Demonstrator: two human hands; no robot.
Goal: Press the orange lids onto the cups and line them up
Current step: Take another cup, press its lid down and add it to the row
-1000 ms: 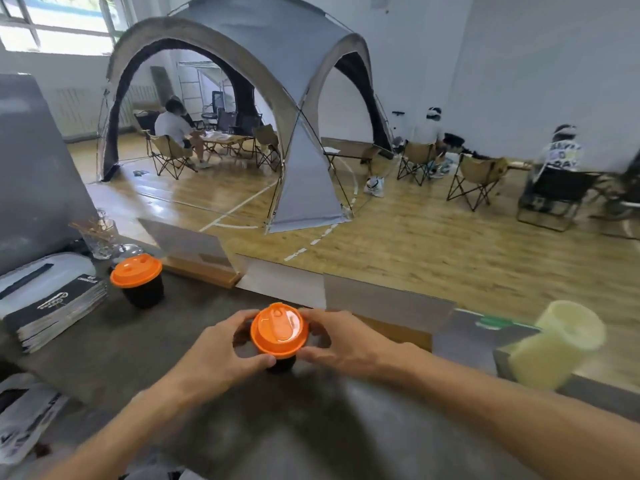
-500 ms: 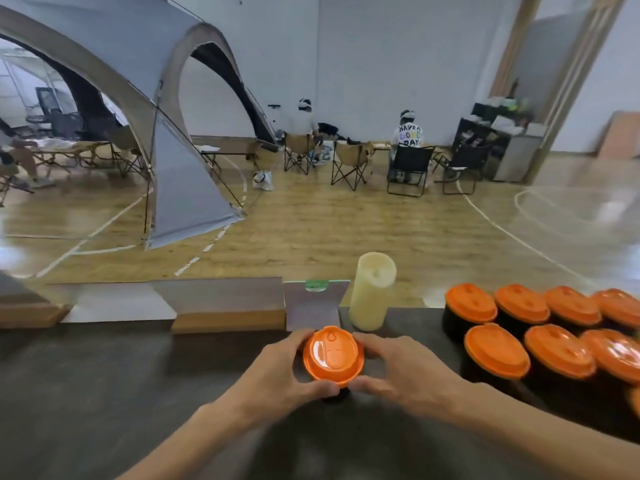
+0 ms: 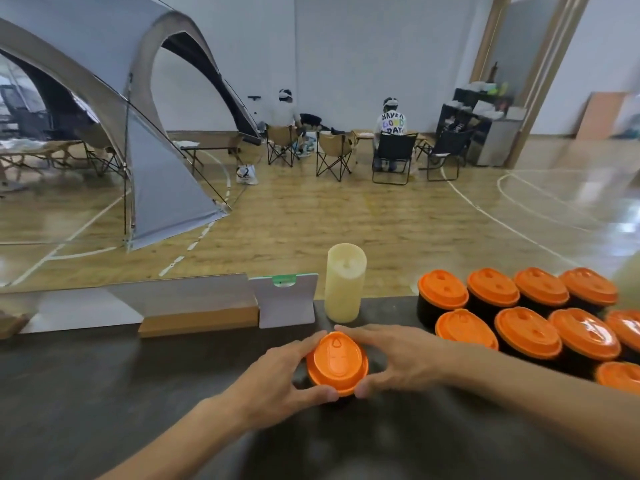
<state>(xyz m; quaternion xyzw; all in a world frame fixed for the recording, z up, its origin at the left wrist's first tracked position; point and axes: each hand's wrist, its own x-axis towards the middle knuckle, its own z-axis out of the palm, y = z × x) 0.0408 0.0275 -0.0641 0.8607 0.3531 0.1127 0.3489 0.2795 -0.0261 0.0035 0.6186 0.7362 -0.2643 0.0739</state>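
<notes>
You're gripping one lidded cup (image 3: 336, 368) w/ both hands on the dark counter (image 3: 104, 393), a gym floor and gray tent (image 3: 104, 98) behind. Your left hand (image 3: 277, 379) is curling round the cup's left side, thumb at the near rim; your right hand (image 3: 398, 362) is wrapping the right side, fingers (image 3: 349, 330) reaching over the far edge. The orange lid (image 3: 337, 363) is sitting on top, looking seated, tho the cup body is mostly hidden under it.

Key relation: the finished rows of lidded cups (image 3: 519, 313) are lying to your right, near but apart from the held cup, running left-to-right along the counter's far edge and toward you. Your right hand is on that side, so it's the nearer one for the slide into the row's open left end. A cream cylinder (image 3: 344, 282) is standing just beyond the cup; a card stand (image 3: 287, 299) is sitting left of it.

Vs. half a sec ago: the grip is looking unchanged, but the rows are now appearing closer to the cup, and the view is turning further right.
</notes>
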